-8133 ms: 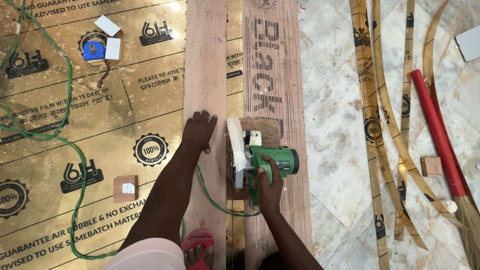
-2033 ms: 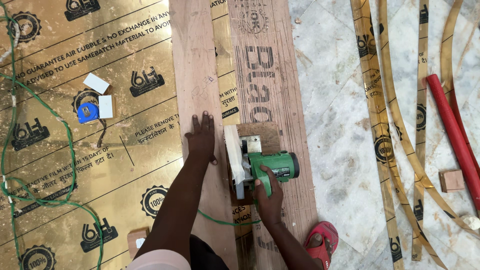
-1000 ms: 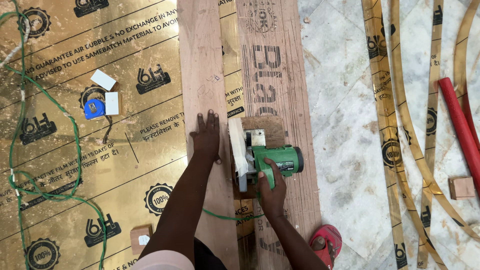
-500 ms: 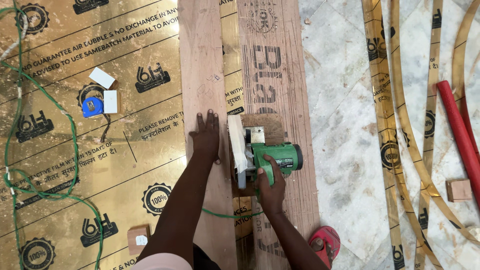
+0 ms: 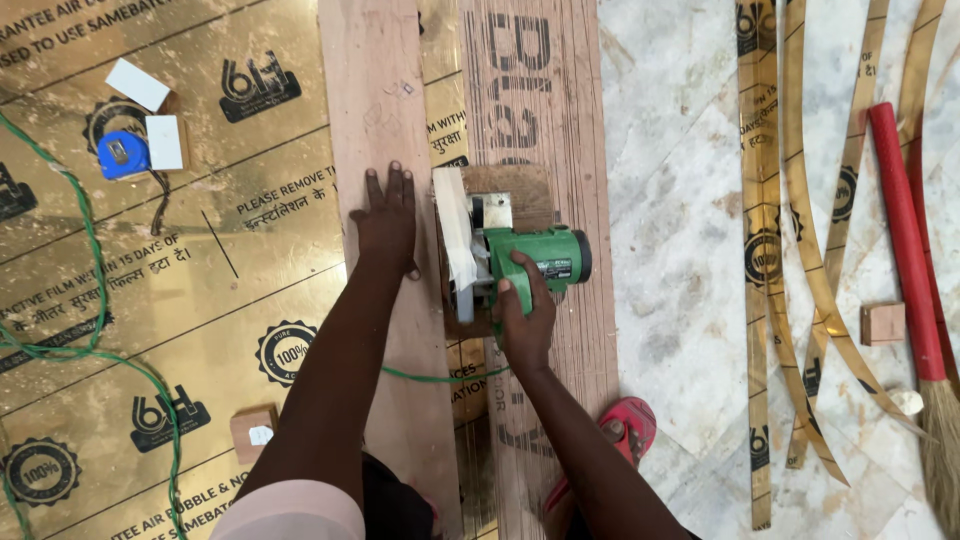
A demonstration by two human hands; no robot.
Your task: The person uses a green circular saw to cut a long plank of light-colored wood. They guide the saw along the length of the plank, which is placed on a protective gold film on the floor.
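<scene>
Gripped the green circular saw [image 5: 520, 262] with right hand [image 5: 523, 325], pressed left hand [image 5: 385, 225] flat on plank [image 5: 380, 110] beside saw, blue tape measure [image 5: 124, 155] well left.

Since eight seconds back I've pushed my green circular saw [image 5: 520, 262] further up the printed plywood board [image 5: 560, 130], so the cut behind it is longer; my right hand [image 5: 522, 325] went along on its handle. My left hand [image 5: 385, 225] slid up the plain plank [image 5: 385, 120] beside the saw (flat, fingers spread). My red sandal [image 5: 625, 425] now sits right of that board, below the saw.
</scene>
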